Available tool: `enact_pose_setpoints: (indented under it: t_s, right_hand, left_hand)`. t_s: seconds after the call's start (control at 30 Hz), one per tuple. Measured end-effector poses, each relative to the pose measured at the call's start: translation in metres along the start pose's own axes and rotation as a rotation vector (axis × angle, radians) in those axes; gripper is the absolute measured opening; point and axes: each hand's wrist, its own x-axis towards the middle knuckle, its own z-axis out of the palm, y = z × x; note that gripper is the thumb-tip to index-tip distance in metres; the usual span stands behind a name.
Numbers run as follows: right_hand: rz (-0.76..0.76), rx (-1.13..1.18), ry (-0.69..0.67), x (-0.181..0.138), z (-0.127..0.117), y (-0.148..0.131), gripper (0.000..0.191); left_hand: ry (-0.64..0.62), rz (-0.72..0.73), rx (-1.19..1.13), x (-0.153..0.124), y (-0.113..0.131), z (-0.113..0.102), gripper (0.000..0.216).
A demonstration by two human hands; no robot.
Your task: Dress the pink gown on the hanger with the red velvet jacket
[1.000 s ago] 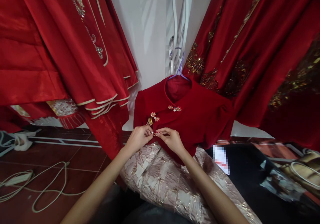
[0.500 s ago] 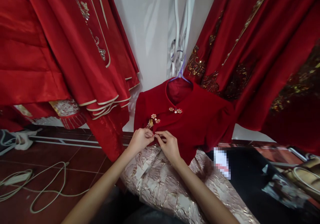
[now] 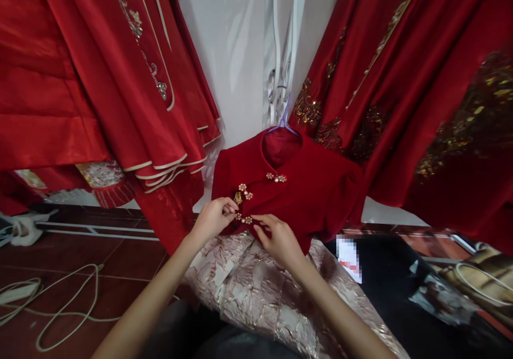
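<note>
A red velvet top on a purple hanger lies in front of me over a pale brocade skirt. It has pearl clasps at the collar, at the chest and lower down. My left hand pinches the top's front edge just left of the lowest pearl clasp. My right hand rests on the velvet just right of that clasp, fingertips touching it.
Red embroidered gowns hang at left and right against a white wall. A white cable loops over the dark red tiled floor. A black garment lies at right, with a bag beyond.
The lowest pearl clasp, hidden between my fingertips earlier, now shows. My right hand has slid slightly down and right; my left hand stays at the edge.
</note>
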Motion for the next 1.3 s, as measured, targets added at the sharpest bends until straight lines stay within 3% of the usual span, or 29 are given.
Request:
enact_pose_setpoints:
  t_s: [0.17,0.27,0.4,0.53,0.9,1.2,1.3]
  right_hand:
    - [0.003,-0.001,0.023,-0.016,-0.017,-0.010,0.036]
    - [-0.005,0.101,-0.053,-0.017,-0.010,-0.011,0.043]
    - [0.043,0.192,-0.138,-0.017,0.005,-0.006,0.061]
    - [0.095,0.222,-0.140,-0.018,0.018,0.003,0.069]
    - [0.190,0.242,-0.026,-0.017,0.036,0.022,0.062]
    - [0.291,0.415,-0.056,-0.011,0.035,0.024,0.059]
    - [0.293,0.425,-0.044,-0.011,0.035,0.026,0.058]
  left_hand:
    - [-0.096,0.000,0.119,-0.005,0.012,-0.009,0.010]
    - [-0.135,-0.013,0.157,-0.008,0.017,-0.003,0.012]
    - [-0.080,-0.007,0.272,-0.009,0.021,0.009,0.012]
    - [-0.089,0.092,0.398,-0.011,0.019,0.022,0.015]
    - [-0.046,0.150,0.437,-0.013,0.020,0.028,0.005]
    - [-0.070,0.194,0.434,-0.014,0.023,0.033,0.007]
    - [-0.049,0.145,0.408,-0.013,0.021,0.035,0.010]
